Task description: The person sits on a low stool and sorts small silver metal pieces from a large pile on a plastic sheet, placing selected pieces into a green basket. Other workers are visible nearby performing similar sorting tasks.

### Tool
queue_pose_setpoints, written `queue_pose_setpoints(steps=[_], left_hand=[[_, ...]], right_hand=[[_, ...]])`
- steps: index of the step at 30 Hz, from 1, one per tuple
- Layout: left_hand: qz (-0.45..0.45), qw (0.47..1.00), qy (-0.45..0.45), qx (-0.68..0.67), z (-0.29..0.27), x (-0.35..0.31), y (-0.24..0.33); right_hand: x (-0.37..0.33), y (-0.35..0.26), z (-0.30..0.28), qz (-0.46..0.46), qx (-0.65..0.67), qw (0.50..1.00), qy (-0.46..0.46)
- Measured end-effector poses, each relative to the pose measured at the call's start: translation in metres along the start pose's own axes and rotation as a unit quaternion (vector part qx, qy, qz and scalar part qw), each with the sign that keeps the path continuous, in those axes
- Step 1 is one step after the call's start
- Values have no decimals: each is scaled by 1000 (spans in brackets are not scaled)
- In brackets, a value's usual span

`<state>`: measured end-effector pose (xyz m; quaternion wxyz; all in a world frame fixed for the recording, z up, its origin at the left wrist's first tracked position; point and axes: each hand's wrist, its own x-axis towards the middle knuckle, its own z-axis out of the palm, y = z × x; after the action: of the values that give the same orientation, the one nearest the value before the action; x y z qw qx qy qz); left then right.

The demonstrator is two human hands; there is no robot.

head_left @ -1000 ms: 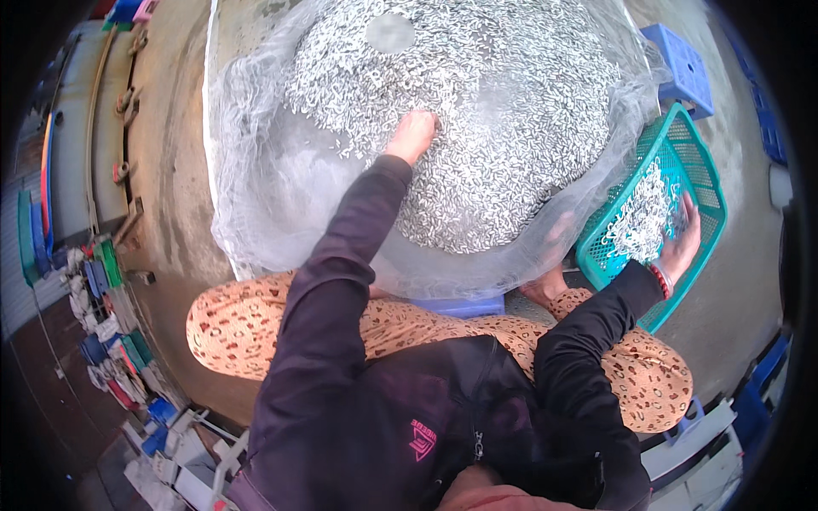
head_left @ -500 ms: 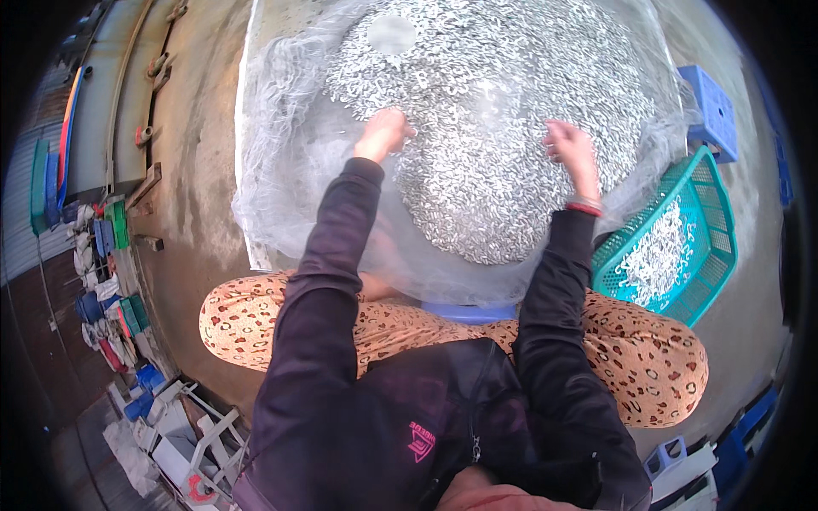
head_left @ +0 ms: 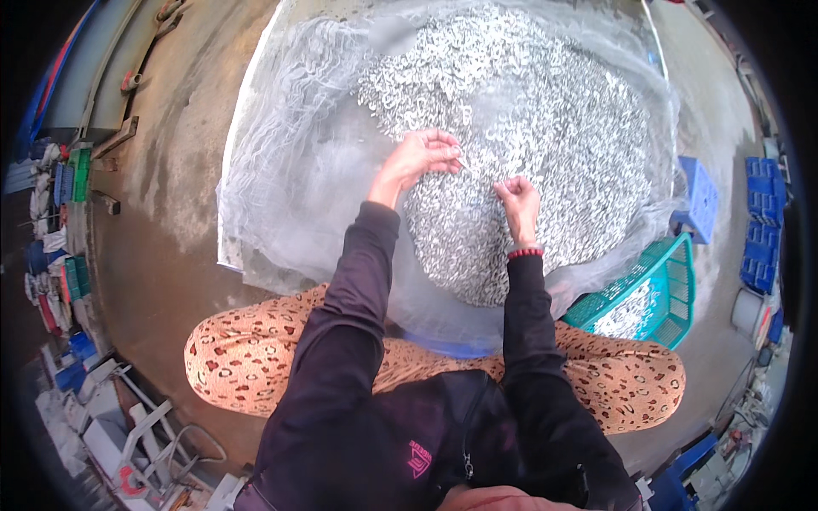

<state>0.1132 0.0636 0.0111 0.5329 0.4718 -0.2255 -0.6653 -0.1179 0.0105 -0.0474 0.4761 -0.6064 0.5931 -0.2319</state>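
A wide heap of small silvery fish [head_left: 579, 145] lies on fine white netting [head_left: 294, 145] spread over a pale-edged sheet or frame. Over the heap's left part, my left hand [head_left: 417, 159] pinches what looks like one small slender fish [head_left: 464, 164] between thumb and fingertips. Close by on the right, my right hand [head_left: 519, 207], a red band at its wrist, is closed in a pinch just above the fish. Whatever sits between its fingertips is too small to make out.
A teal slotted basket [head_left: 682, 294] holding small pale fish [head_left: 629, 313] stands beside my right knee. Beyond it is a blue plastic stool or crate [head_left: 699, 201]. Blue crates [head_left: 763, 223] stand at the far right. Something blue [head_left: 447, 345] shows under the netting's near edge.
Both hands have come closer together over the heap, my right hand moving left and nearer to me. My left hand moved slightly right, its fingers now pinching. The whole view has shifted.
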Motion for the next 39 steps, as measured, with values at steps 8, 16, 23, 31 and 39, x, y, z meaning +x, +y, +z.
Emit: queue_pose_setpoints(steps=[8, 16, 23, 31, 39], left_hand=[[102, 993, -25, 57, 59, -7, 31], [184, 938, 31, 293, 104, -24, 52], [264, 910, 116, 299, 144, -37, 47], [327, 900, 126, 260, 142, -44, 27], [491, 734, 224, 412, 172, -52, 12]], right_hand=[[-40, -78, -24, 125, 527, 821, -181], [-37, -93, -59, 69, 609, 780, -128], [-44, -112, -69, -2, 631, 774, -46], [-54, -111, -79, 3, 600, 793, -107], [-61, -120, -90, -9, 538, 843, -7]])
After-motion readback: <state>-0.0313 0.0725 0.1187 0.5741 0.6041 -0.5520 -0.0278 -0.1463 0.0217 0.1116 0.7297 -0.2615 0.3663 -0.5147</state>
